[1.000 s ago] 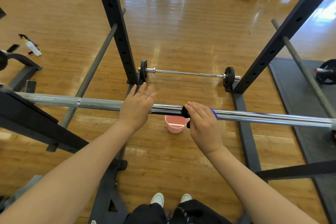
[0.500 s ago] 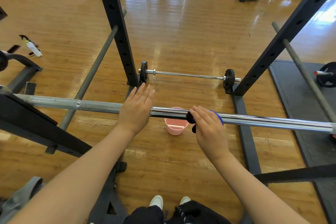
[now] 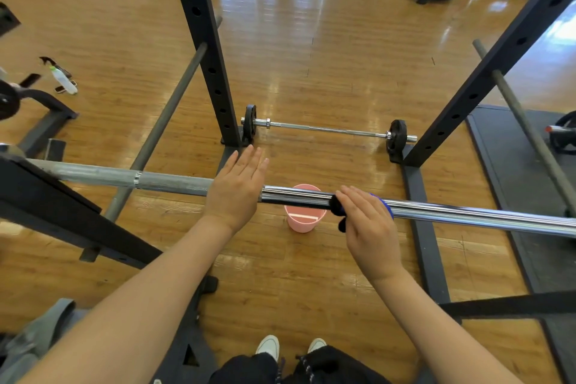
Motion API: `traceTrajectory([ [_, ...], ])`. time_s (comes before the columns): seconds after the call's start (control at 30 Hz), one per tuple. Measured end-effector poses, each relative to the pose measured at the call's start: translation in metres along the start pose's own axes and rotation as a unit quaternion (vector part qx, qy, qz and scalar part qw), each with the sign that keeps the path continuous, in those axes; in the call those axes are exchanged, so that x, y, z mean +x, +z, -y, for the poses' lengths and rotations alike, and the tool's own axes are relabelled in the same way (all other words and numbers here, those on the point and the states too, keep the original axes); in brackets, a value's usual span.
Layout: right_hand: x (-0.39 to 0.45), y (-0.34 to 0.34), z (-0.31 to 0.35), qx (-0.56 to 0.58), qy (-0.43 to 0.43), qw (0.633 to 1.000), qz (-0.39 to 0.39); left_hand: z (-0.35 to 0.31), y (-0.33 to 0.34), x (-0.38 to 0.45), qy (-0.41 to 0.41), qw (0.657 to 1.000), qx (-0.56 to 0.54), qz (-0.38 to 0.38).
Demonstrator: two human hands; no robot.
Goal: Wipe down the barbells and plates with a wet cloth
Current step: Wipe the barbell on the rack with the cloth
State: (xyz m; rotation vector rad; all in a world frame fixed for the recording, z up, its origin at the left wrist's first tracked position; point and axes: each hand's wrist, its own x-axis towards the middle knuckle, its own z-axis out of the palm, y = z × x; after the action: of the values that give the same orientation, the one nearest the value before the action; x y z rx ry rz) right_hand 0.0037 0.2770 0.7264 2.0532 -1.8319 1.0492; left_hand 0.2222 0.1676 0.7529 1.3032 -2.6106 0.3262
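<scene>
You are bracing the racked barbell (image 3: 311, 198) with your left hand (image 3: 234, 193), its fingers lying straight and flat over the shaft, holding nothing. Your right hand (image 3: 369, 226) is pressing a dark cloth with a blue edge (image 3: 338, 210) onto the chrome section just right of it, fingers draped over the top; whether they are curling round the bar I cannot tell. The bar is spanning the near side from left to right, above a pink bucket (image 3: 304, 221) on the wooden floor (image 3: 311, 40). You are wiping the shaft, I judge; next you are likely needing to slide the cloth rightward. A second barbell with small plates (image 3: 327, 129) is lying farther off, apparently awaiting cleaning.
</scene>
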Motion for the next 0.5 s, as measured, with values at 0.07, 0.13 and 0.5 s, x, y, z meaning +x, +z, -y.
traceTrajectory([
  [0.07, 0.01, 0.0, 0.009, 0.019, 0.016, 1.0, -0.003, 0.001, 0.002, -0.001, -0.002, 1.0, 0.008, 0.003],
  [0.13, 0.018, 0.006, 0.024, 0.029, -0.001, 1.0, 0.002, 0.003, 0.002, 0.0, -0.006, 1.0, 0.013, 0.011],
  [0.5, 0.005, 0.014, 0.013, 0.005, -0.036, 0.999, 0.008, 0.003, 0.002, -0.002, 0.0, 0.999, 0.045, 0.025],
])
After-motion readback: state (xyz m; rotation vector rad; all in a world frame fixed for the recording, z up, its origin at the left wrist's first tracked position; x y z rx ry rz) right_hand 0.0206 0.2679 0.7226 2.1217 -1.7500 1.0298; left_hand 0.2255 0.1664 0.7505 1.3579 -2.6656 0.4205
